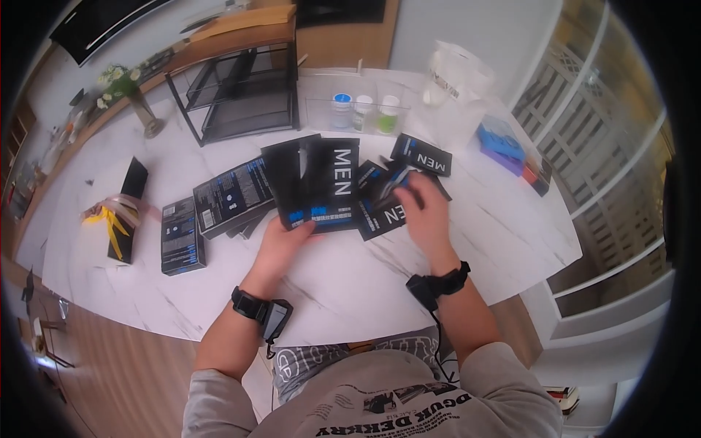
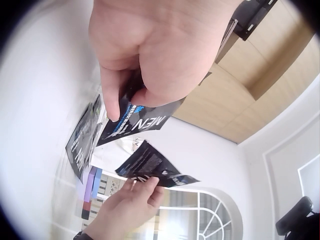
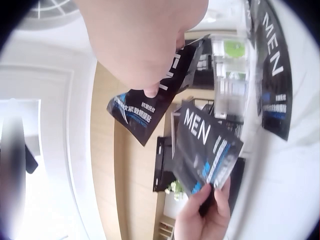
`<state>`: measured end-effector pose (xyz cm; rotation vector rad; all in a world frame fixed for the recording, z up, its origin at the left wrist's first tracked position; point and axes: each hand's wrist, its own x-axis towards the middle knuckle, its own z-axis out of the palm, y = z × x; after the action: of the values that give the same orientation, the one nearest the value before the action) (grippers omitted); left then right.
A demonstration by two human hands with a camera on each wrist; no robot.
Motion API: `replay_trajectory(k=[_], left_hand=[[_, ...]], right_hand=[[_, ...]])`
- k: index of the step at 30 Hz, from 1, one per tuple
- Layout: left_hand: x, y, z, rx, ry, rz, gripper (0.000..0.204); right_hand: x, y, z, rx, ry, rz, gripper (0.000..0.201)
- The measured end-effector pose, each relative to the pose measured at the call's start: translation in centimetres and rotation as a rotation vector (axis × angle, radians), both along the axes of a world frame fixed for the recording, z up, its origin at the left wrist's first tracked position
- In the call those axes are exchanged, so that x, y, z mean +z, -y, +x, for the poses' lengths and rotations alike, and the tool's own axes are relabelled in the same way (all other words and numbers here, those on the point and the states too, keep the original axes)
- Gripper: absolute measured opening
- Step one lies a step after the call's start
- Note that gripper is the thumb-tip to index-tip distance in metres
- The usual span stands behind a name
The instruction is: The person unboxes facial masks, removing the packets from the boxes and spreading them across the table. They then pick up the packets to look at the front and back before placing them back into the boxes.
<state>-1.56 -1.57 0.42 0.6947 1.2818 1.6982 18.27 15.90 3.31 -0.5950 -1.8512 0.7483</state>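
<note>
My left hand (image 1: 281,247) grips black sachets (image 1: 339,175) printed "MEN" by their lower edge, thumb on the front. My right hand (image 1: 426,212) pinches another black sachet (image 3: 160,97) between thumb and fingers; in the left wrist view this sachet (image 2: 150,167) hangs raised and tilted. More black "MEN" sachets lie on the table under and beyond the right hand, among them a far sachet (image 1: 427,157) and a near sachet (image 1: 376,223). Left of the left hand are black printed boxes, a larger box (image 1: 230,196) and a smaller box (image 1: 182,241).
A black box with a yellow ribbon (image 1: 120,223) stands at the left. Behind are a mesh shelf (image 1: 248,109), a clear organizer (image 1: 318,113) with bottles, and a white bag (image 1: 456,91). Blue and purple packs (image 1: 500,142) lie near the table's right edge.
</note>
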Motion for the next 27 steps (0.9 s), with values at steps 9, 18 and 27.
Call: replay_trajectory(k=[9, 18, 27], left_hand=[[0.7, 0.6, 0.3, -0.127, 0.180, 0.051, 0.029], [0.0, 0.3, 0.4, -0.209, 0.346, 0.151, 0.033], [0.3, 0.5, 0.5, -0.280, 0.328, 0.199, 0.039]], right_hand=[[-1.0, 2.2, -2.2, 0.278, 0.434, 0.536, 0.029], [-2.1, 3.7, -3.0, 0.185, 0.216, 0.181, 0.073], [-1.7, 3.6, -2.9, 0.449, -0.161, -0.622, 0.109]])
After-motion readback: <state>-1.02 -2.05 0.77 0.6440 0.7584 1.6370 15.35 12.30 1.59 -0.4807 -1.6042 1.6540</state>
